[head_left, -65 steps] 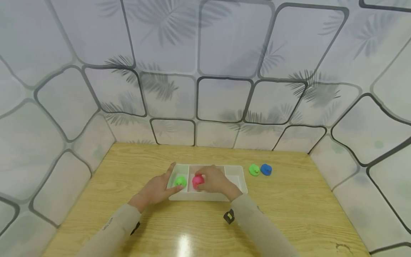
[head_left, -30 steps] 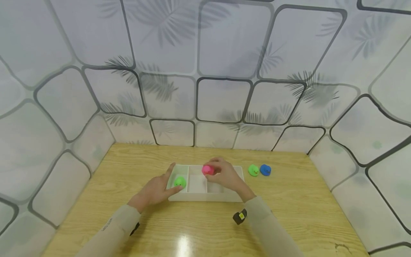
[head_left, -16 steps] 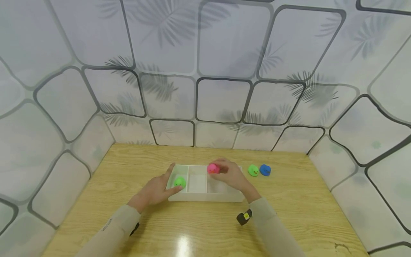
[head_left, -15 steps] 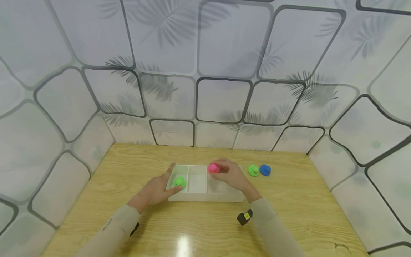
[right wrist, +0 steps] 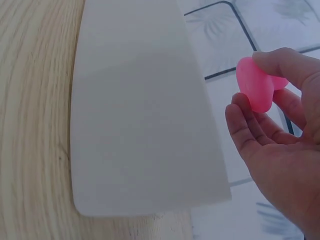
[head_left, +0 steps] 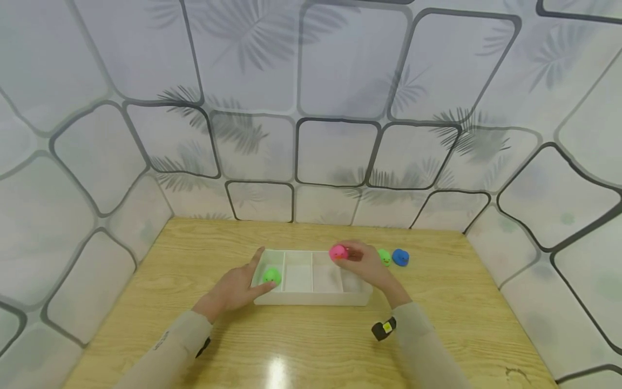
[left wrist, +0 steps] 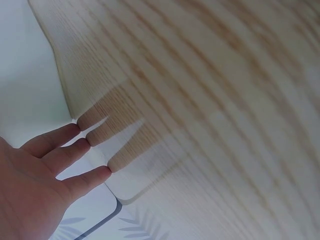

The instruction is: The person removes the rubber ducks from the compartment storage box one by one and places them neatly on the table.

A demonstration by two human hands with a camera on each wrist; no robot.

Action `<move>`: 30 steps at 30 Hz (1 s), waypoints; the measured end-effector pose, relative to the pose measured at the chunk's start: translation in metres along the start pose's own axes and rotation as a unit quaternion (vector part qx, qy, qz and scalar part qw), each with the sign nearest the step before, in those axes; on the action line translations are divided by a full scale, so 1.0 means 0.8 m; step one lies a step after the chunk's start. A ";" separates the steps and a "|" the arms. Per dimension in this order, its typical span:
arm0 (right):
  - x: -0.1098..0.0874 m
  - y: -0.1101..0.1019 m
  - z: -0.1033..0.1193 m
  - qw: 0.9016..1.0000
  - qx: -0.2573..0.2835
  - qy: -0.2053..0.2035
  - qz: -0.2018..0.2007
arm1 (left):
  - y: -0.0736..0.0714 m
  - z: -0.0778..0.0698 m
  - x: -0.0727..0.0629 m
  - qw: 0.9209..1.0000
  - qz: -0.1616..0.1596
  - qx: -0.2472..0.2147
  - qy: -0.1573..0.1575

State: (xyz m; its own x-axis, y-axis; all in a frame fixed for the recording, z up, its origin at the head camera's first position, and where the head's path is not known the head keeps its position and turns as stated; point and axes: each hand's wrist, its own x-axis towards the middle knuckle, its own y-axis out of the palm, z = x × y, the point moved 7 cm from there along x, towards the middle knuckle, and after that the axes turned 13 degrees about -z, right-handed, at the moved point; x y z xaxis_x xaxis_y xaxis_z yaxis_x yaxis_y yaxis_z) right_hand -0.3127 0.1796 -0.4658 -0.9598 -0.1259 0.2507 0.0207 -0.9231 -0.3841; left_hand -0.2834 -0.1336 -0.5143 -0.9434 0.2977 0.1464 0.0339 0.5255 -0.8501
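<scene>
Nearest, beige sleeves over the wood-grain worktop; left hand grip spread, fingers fairly straight at the left end of the white four-compartment tray, thumb tip by a green duck in the leftmost compartment, contact unclear. Right hand grip pinching the pink duck between thumb and fingers, duck raised, seen against the tray's back rim toward its right end. Beyond, second green duck, partly hidden, just beside blue duck, right of tray; patterned backdrop behind.
</scene>
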 end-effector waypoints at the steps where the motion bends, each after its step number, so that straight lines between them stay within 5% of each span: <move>1: 0.000 -0.003 0.000 1.000 -0.003 -0.004 -0.002 | 0.000 0.000 0.000 1.000 0.000 0.000 -0.001; 14: -0.020 -0.049 0.040 0.999 -0.045 0.004 -0.008 | -0.001 0.000 -0.001 1.000 0.001 0.000 -0.003; 30: -0.017 -0.105 -0.031 0.996 -0.065 0.004 -0.067 | 0.001 0.000 -0.001 1.000 0.003 0.001 -0.005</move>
State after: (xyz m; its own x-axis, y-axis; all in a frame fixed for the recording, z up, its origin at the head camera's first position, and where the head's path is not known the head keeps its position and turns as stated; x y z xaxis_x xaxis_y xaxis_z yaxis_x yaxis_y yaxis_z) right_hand -0.3085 0.2680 -0.4592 -0.9539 -0.0003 0.3001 -0.1444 -0.8762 -0.4599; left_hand -0.2828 -0.1337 -0.5151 -0.9461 0.2941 0.1360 0.0400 0.5224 -0.8518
